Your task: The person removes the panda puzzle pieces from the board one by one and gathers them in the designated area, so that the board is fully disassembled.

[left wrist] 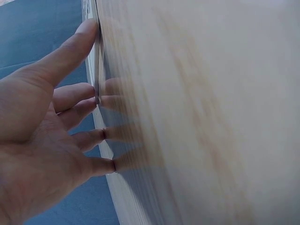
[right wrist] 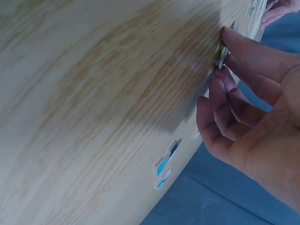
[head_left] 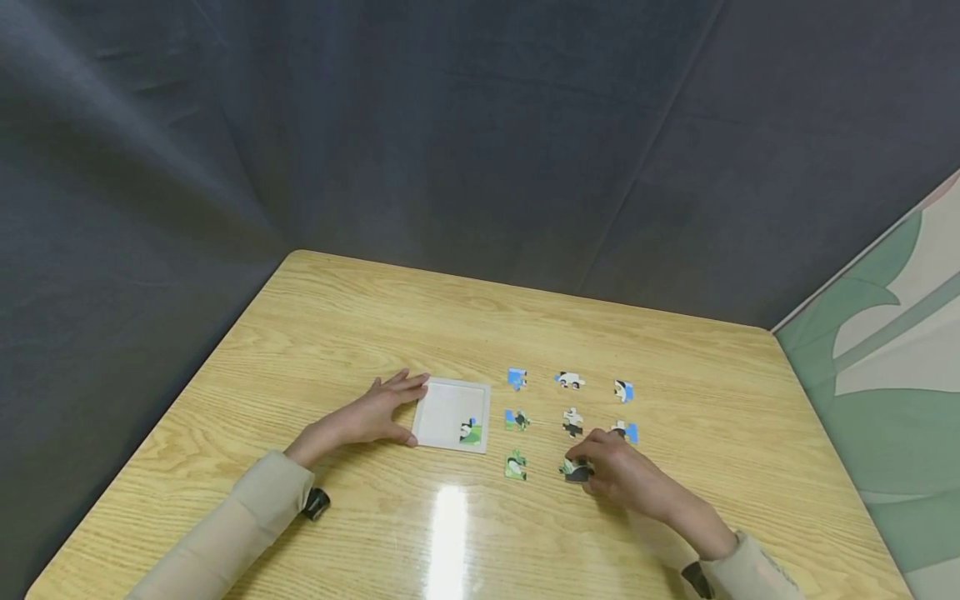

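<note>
My left hand (head_left: 378, 412) rests at the left side of a shallow white puzzle tray (head_left: 435, 408), thumb at its near corner and fingers at its far corner. The fingers look fairly straight in the left wrist view. Inside the tray's near right corner lies a green, black and white puzzle piece (head_left: 471, 432). My right hand (head_left: 622, 473) pinches a dark green and black puzzle piece (head_left: 575, 471) between thumb and fingers. In the right wrist view that puzzle piece (right wrist: 224, 55) appears edge-on at the tabletop; whether it is lifted I cannot tell.
Several loose puzzle pieces lie spread right of the tray, among them a blue one (head_left: 517, 378), a panda-eyed one (head_left: 570, 380) and a green one (head_left: 515, 465). A blue-edged piece (head_left: 632, 432) is partly behind my right hand. Dark curtain (head_left: 480, 150) hangs behind the wooden table (head_left: 360, 292).
</note>
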Demonstrator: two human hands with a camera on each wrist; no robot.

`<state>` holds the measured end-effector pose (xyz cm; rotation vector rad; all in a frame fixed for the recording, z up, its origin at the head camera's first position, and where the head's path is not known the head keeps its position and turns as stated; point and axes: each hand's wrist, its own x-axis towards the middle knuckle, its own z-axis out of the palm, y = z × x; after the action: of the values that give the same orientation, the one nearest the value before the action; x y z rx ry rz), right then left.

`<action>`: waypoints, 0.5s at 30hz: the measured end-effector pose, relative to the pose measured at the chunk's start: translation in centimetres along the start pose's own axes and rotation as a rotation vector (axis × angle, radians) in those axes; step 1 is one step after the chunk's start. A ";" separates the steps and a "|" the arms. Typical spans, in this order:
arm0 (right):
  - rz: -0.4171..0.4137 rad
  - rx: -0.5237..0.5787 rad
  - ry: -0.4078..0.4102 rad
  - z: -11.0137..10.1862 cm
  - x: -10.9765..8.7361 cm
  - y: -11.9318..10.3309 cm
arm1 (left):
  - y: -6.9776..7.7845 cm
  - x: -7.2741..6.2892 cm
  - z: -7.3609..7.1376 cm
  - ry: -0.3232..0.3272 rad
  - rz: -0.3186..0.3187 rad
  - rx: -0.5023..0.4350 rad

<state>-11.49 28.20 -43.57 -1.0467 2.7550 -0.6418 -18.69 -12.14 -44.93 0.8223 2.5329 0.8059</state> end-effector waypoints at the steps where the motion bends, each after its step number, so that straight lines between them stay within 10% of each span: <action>1: 0.002 0.000 0.001 0.0 0.0 0.0 | 0.0 0.0 0.0 0.001 0.001 0.000; 15: -0.019 -0.117 0.101 -0.2 0.5 -0.9 | 0.1 -0.1 0.0 0.003 0.006 0.003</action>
<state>-11.37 27.29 -42.98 -1.0942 2.9048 -0.5564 -18.60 -12.13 -44.88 0.8314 2.5360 0.8056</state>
